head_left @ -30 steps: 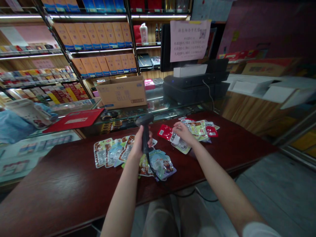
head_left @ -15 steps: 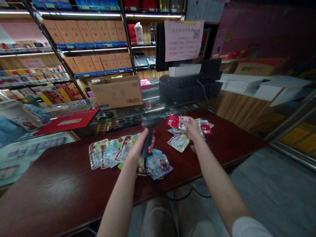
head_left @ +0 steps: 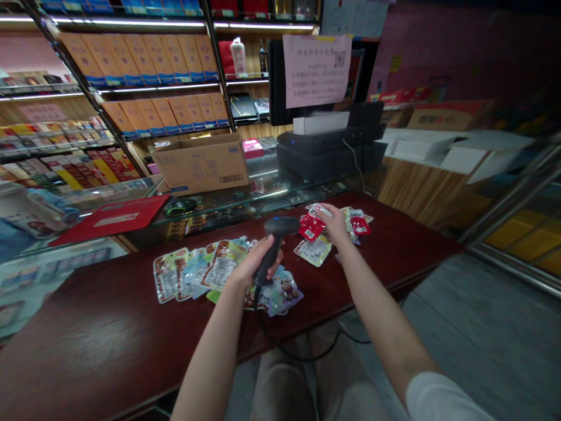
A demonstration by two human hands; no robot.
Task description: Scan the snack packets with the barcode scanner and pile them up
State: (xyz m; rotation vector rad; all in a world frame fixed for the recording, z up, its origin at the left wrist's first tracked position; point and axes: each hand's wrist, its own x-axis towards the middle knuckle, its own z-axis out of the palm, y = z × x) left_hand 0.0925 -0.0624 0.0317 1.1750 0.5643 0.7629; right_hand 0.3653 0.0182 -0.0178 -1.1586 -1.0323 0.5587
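My left hand (head_left: 256, 260) is wrapped around the handle of a black barcode scanner (head_left: 280, 227), whose head points right, toward my other hand. A cord runs down from its grip. Between the fingers of my right hand (head_left: 333, 222) is a red and white snack packet (head_left: 311, 225), tilted above other packets. Under and beside it lie a pale green packet (head_left: 314, 250) and another red packet (head_left: 360, 224). A spread of colourful snack packets (head_left: 221, 266) covers the table below and left of the scanner; the scanner and my left hand hide part of it.
The dark red table (head_left: 109, 333) stands before a glass counter bearing a cardboard box (head_left: 201, 165), a red folder (head_left: 114, 220) and a monitor with a paper notice (head_left: 318, 70). The black scanner cord (head_left: 307, 358) loops over the table's front edge. Stocked shelves rise behind.
The scanner has swung rightward, its head now close to the red and white packet. My right hand has tilted that packet, so more of its red part hangs down. The view has shifted slightly.
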